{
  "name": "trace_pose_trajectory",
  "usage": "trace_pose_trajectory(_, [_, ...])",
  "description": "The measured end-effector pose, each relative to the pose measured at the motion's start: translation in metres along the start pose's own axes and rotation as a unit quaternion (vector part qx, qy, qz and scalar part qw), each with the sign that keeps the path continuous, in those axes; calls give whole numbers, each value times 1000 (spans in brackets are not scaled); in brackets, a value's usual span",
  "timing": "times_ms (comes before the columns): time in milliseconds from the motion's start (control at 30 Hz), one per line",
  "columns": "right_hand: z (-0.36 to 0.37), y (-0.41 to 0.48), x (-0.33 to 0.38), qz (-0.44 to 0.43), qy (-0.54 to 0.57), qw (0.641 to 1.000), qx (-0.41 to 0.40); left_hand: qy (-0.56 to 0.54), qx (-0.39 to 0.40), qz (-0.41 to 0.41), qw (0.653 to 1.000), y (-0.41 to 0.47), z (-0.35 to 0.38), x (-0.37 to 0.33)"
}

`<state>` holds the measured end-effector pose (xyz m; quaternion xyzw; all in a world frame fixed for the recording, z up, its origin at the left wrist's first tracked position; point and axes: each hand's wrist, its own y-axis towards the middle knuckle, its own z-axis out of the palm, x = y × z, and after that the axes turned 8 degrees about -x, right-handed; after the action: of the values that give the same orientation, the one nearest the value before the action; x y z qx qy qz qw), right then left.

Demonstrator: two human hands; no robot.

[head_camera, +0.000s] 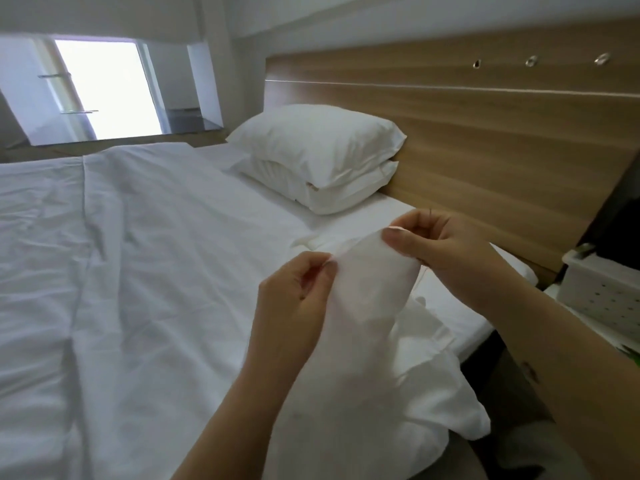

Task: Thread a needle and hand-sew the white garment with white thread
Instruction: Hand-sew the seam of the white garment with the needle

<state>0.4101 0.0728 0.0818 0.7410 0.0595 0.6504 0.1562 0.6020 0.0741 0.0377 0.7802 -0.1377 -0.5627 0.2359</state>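
Holding the white garment [374, 289] taut above the bed [138, 271], fingers of the left hand [294, 292] and right hand [443, 251] clamped on its upper edge. Seemingly mid-stitch, with a thin needle [430, 213] just behind the right fingertips. Next, probably pushing it through, keeping the cloth taut.

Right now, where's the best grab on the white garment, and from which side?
Probably the slack fold of the white garment hanging below both hands, from the near side: its top edge is pinched by the left hand and right hand.

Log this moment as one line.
left hand: pinches white garment edge | right hand: pinches garment, needle upright | place: over bed
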Motion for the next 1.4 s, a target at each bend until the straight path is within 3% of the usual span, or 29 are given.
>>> trace_pose_trajectory(100, [-11, 4, 1, 29, 0, 999, 25, -72, 76, -52, 993, 10, -8, -7])
trace_pose_trajectory(233, [-17, 2, 1, 75, 44, 994, 71, -80, 118, -68, 987, 12, -13, -6])
trace_pose_trajectory(400, [-20, -3, -3, 92, 67, 989, 93, 0, 87, -11, 996, 4, -18, 7])
trace_pose_trajectory(567, [-20, 2, -6, 52, 20, 994, 95, 79, 71, 24, 994, 8, -23, 10])
trace_pose_trajectory(667, [-14, 2, -1, 25, -28, 997, 67, 79, 1, 96, 992, 11, -18, -1])
trace_pose_trajectory(767, [-7, 1, 8, 10, -40, 998, 50, 103, -19, 184, 977, 11, -7, -18])
trace_pose_trajectory(1033, [-7, 0, 14, -10, -33, 999, 41, 103, 35, 76, 991, 13, 0, -37])
trace_pose_trajectory(1233, [-11, 1, 12, -9, -8, 999, 32, 107, 30, 115, 987, 8, 1, -31])
trace_pose_trajectory(1400, [-16, 2, 6, 7, 34, 999, -28, 100, 12, 124, 987, 4, 2, -23])
